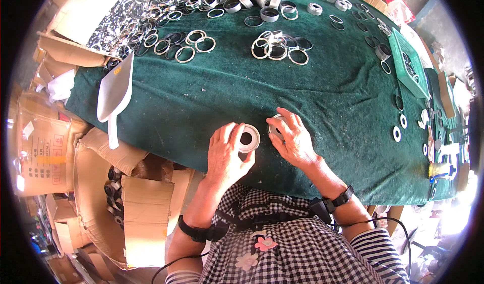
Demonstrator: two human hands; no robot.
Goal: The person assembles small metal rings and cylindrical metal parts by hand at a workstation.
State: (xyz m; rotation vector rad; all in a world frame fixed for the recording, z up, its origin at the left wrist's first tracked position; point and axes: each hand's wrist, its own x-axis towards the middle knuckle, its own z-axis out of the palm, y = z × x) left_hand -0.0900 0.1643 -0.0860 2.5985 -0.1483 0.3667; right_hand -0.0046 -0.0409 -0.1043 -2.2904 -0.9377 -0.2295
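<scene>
Both hands are over the near part of a table covered with green cloth. My left hand is closed round a silver ring-shaped part with a wide dark hole, its face turned up. Close by, my right hand grips a second round metal part, mostly hidden under the fingers. A small gap separates the two parts. Farther off on the cloth lies a small cluster of thin metal rings, silver and black.
A big heap of shiny rings covers the far left, beside a white dustpan-like scoop. Thick collars stand at the back. A green basket sits at the right edge, near white washers. Cardboard boxes stand at lower left.
</scene>
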